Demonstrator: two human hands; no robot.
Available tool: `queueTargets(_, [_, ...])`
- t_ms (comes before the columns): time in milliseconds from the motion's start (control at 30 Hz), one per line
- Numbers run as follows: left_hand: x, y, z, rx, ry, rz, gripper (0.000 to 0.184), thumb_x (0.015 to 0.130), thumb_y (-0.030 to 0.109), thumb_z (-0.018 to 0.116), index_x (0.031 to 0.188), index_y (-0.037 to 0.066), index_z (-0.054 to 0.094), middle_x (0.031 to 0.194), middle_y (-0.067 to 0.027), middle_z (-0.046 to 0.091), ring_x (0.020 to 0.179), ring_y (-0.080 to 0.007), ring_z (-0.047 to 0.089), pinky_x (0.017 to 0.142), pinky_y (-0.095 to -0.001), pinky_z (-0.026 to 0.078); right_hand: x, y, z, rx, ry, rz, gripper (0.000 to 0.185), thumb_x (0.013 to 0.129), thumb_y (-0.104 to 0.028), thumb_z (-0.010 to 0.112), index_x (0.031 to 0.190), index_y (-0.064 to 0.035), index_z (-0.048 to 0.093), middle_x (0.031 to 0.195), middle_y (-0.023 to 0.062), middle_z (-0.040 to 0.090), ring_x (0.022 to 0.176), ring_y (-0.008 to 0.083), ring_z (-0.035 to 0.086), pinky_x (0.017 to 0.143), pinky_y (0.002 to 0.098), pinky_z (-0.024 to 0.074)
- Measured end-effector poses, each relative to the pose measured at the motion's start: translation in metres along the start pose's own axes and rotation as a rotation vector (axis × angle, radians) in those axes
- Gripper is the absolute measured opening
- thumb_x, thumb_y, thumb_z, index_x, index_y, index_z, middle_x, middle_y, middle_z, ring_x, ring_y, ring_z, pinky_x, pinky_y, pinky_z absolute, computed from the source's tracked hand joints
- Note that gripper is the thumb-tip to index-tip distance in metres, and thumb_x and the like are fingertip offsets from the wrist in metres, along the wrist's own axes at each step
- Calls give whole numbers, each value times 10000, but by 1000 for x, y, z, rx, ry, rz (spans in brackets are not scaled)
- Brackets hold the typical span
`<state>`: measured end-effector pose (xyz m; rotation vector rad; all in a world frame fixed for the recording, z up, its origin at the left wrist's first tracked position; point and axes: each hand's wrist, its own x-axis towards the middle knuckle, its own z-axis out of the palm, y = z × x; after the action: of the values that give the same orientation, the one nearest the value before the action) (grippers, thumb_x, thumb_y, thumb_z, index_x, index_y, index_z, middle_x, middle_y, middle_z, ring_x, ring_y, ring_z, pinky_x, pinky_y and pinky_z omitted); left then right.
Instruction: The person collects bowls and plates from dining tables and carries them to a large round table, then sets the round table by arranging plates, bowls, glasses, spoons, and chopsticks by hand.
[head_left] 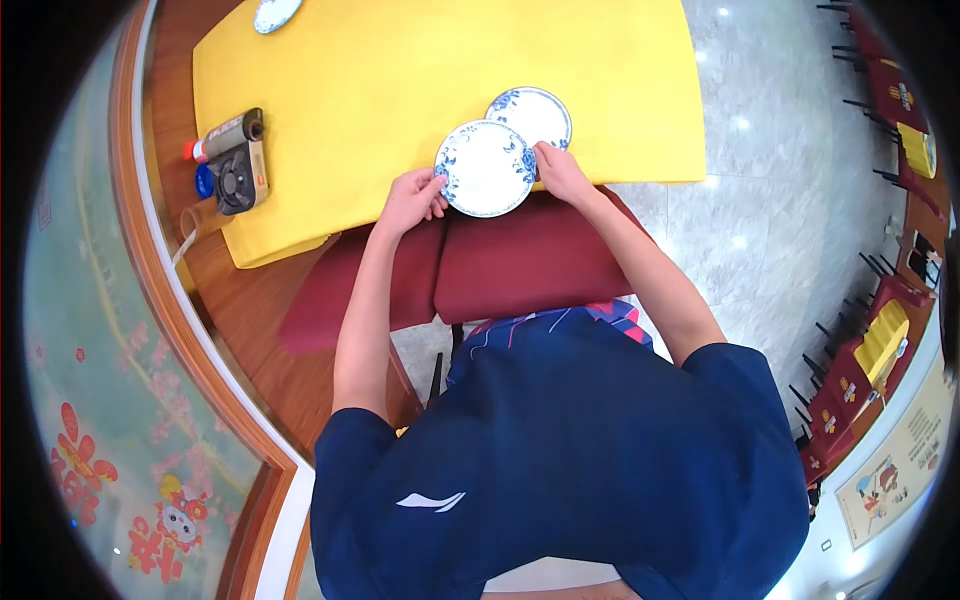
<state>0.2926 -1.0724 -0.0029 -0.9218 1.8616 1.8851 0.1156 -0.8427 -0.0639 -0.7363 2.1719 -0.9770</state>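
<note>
Between my two hands is a round white plate (486, 172) with blue floral decoration along its rim. My left hand (413, 203) grips its left edge, fingers curled around the rim. On the right edge, my right hand (561, 172) pinches the rim near a blue flower. Just behind it, a second blue-and-white plate (540, 118) lies on the yellow tablecloth (380, 90), partly covered from view by the held plate. The held plate is over the table's near edge, above the dark red chairs.
A portable gas stove (241, 178) with a dark canister stands at the table's left side, beside a red-capped bottle (196, 150). Another plate (276, 14) lies at the far left. Dark red chair seats (530, 255) sit against the near edge. A wood-framed window (165, 230) borders the left.
</note>
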Motion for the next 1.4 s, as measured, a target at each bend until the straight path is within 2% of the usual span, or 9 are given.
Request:
queueTargets(33, [3, 0, 9, 15, -27, -17, 238, 972, 219, 529, 944, 8, 635, 693, -45, 621, 541, -85, 590, 451, -201, 432, -9, 9, -7, 60, -72, 69, 315, 987, -236, 386, 876, 11, 545, 739, 156, 643, 700, 253, 635, 677, 396, 477])
queueTargets(167, [17, 9, 37, 136, -75, -66, 241, 965, 226, 530, 954, 13, 641, 695, -29, 619, 540, -87, 591, 455, -219, 438, -39, 25, -31, 300, -203, 311, 361, 978, -258, 402, 834, 32, 561, 694, 136, 612, 649, 222, 596, 653, 358, 475])
queueTargets(400, [50, 11, 47, 238, -61, -44, 263, 955, 235, 549, 879, 0, 638, 661, -42, 618, 536, -93, 587, 481, -240, 463, -41, 16, -54, 253, -273, 319, 412, 963, -331, 467, 825, 39, 582, 653, 127, 590, 630, 225, 594, 644, 356, 476])
queueTargets(567, [64, 10, 43, 327, 8, -5, 286, 933, 262, 600, 807, 6, 628, 631, -36, 605, 534, -84, 573, 481, -235, 452, -39, 24, -43, 258, -306, 373, 369, 952, -314, 514, 802, 16, 587, 622, 90, 599, 519, 178, 574, 527, 322, 473])
queueTargets(800, [84, -5, 45, 250, 41, -18, 307, 925, 285, 616, 775, 17, 619, 640, -37, 609, 535, -92, 579, 497, -238, 474, -28, 35, -35, 254, -56, 340, 298, 899, -254, 603, 755, 0, 544, 650, 102, 619, 494, 166, 585, 512, 320, 488])
queueTargets(967, [71, -21, 68, -121, -47, -193, 306, 939, 294, 589, 878, -3, 630, 755, -81, 646, 600, -110, 600, 539, -251, 522, 12, 31, -61, -101, -3, 224, 228, 869, -229, 625, 907, -6, 602, 724, 184, 625, 736, 333, 638, 668, 409, 491])
queueTargets(1133, [72, -40, 128, -617, -9, -336, 277, 929, 254, 615, 911, -22, 617, 801, -127, 663, 640, -155, 624, 580, -273, 545, 67, 25, -69, -338, -31, 69, 193, 898, -193, 573, 982, -33, 640, 807, 210, 639, 821, 361, 633, 748, 449, 490])
queueTargets(1233, [85, -43, 169, -985, 40, -446, 262, 940, 227, 603, 973, -33, 583, 811, -126, 650, 692, -167, 625, 610, -269, 539, 102, 15, -62, -431, -25, -85, 185, 896, -166, 562, 1025, -115, 685, 931, 181, 634, 895, 356, 619, 808, 431, 497])
queueTargets(1400, [112, -25, 215, -1424, 116, -509, 257, 974, 228, 541, 980, -28, 555, 810, -105, 610, 676, -163, 604, 576, -261, 541, 135, -5, -35, -502, -42, -321, 177, 866, -147, 589, 988, -125, 715, 888, 140, 626, 926, 316, 598, 830, 404, 485])
